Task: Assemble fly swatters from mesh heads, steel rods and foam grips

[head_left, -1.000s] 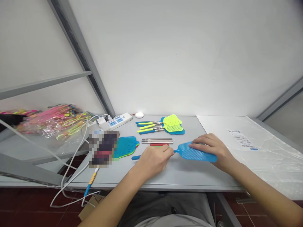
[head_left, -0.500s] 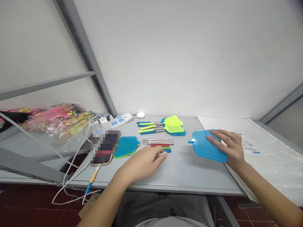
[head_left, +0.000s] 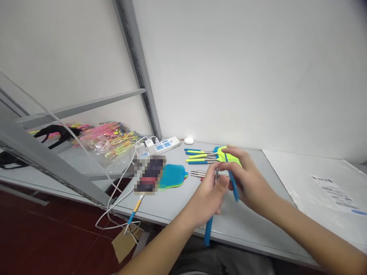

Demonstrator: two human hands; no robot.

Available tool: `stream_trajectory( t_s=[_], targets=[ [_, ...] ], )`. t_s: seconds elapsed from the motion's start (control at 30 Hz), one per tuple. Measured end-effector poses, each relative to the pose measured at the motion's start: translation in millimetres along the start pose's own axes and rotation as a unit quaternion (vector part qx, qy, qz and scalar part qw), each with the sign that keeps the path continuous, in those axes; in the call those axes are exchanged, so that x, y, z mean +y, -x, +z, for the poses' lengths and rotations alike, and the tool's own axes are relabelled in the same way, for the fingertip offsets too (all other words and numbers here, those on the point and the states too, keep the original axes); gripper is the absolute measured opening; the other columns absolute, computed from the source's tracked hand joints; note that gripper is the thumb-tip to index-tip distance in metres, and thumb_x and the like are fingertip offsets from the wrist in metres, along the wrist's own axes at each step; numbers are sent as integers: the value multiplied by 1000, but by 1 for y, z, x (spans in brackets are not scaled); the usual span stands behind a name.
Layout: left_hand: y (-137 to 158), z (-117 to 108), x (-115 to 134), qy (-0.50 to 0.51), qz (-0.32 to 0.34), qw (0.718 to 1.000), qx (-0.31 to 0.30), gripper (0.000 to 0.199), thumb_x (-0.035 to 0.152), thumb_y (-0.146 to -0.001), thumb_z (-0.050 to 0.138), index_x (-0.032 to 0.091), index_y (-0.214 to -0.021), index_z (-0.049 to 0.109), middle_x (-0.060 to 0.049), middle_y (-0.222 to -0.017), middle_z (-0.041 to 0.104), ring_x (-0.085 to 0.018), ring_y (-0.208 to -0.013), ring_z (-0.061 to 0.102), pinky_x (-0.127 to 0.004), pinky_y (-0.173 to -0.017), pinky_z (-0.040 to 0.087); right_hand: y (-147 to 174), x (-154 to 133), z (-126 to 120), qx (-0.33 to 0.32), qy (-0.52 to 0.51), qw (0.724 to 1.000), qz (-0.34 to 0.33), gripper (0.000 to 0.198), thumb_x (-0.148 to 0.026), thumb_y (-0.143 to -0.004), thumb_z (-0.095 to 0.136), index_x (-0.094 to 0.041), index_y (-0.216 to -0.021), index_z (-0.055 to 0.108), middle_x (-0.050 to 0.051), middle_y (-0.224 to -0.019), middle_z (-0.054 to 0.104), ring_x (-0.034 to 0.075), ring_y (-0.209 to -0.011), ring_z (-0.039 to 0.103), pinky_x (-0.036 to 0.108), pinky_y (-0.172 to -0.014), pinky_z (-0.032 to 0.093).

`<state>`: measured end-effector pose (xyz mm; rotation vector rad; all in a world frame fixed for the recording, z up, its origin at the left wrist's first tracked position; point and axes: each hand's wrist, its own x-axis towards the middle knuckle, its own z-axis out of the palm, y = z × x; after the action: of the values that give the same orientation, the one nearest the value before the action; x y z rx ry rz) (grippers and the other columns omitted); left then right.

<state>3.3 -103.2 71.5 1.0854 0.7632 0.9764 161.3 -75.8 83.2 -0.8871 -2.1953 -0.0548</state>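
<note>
In front of my chest, my left hand (head_left: 209, 194) is closed around a fly swatter handle. Its blue grip (head_left: 208, 231) sticks out below the palm and its metal rod (head_left: 216, 175) shows between the fingers. Close beside it, my right hand (head_left: 246, 175) grips a blue fly swatter head (head_left: 234, 186), turned nearly edge-on. Whether rod and head touch is hidden by my fingers. Several metal rods (head_left: 197, 173) lie behind my hands, partly covered. A stack of swatter heads (head_left: 173, 175), blue on top, rests to the left.
Several swatters with blue and yellow handles (head_left: 196, 156) lie at the back. A power strip (head_left: 169, 144), a white round device (head_left: 189, 141) and a blurred-out phone (head_left: 151, 175) with cables are to the left. White plastic packaging (head_left: 309, 172) covers the right side.
My hands have come together. The right brought the blue swatter head inward and turned it edge-on; the left raised the handle off the table. The view has swung right-to-left.
</note>
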Motion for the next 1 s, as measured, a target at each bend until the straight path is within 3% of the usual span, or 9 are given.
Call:
stream_trajectory(
  t_s=[0.07,0.17,0.23,0.33,0.4,0.53,0.63,0.8,1.0],
  targets=[
    [4,-8,-2,45,-30,997,54,61,55,-78,69,27,-128,48,9,-62,44,-3,-38,24,-18,-37,23,-12,-7,26,10,-75,996,56,37,-13,-96,36,-28,-128,45,13,-136,46,27,-129,46,50,-99,48],
    [7,-28,-6,120,-59,982,132,46,36,-79,68,26,-120,50,13,-50,32,-4,-34,17,-18,-36,17,-25,-14,54,7,-134,984,121,42,-22,-98,39,-27,-139,33,14,-136,46,26,-126,50,51,-102,45],
    [10,-45,-11,180,-42,963,196,40,33,-79,64,28,-116,48,13,-50,36,-4,-33,16,-18,-35,16,-30,-17,64,-39,-132,983,124,50,-34,-96,49,-25,-142,31,15,-138,47,29,-126,50,52,-102,44],
    [17,-69,-19,233,-24,933,273,39,33,-78,66,29,-112,47,12,-54,41,-3,-34,18,-17,-35,15,-37,-15,75,-162,-107,979,66,79,-54,-81,67,-22,-145,33,17,-142,47,36,-129,46,56,-103,41],
    [22,-83,-26,247,-39,926,283,37,34,-79,67,28,-109,48,12,-54,38,-3,-35,18,-16,-35,14,-42,-9,87,-225,-114,967,37,89,-58,-74,72,-22,-146,35,17,-144,46,37,-130,45,55,-104,40],
    [37,-104,-36,263,-63,905,329,39,44,-78,71,26,-106,49,10,-65,46,0,-34,18,-16,-35,13,-55,4,117,-295,-169,940,39,83,-54,-77,70,-27,-148,34,13,-145,44,31,-130,46,47,-106,40],
    [50,-118,-38,275,-28,884,378,42,51,-79,69,27,-107,50,8,-79,51,2,-34,21,-16,-34,14,-67,14,139,-343,-151,927,27,80,-57,-76,70,-31,-146,40,11,-145,41,32,-131,42,49,-107,37],
    [64,-135,-31,282,68,842,456,24,42,-84,63,26,-97,51,9,-73,45,1,-33,21,-15,-34,14,-79,27,165,-380,-98,920,-24,84,-66,-66,74,-33,-140,51,12,-142,43,37,-129,39,57,-107,30],
    [60,-134,-24,295,91,843,441,20,40,-86,61,24,-93,50,9,-68,44,0,-33,23,-16,-34,17,-78,29,172,-382,-101,918,-38,95,-73,-62,72,-31,-143,47,14,-141,45,38,-125,42,57,-104,32]
  ],
)
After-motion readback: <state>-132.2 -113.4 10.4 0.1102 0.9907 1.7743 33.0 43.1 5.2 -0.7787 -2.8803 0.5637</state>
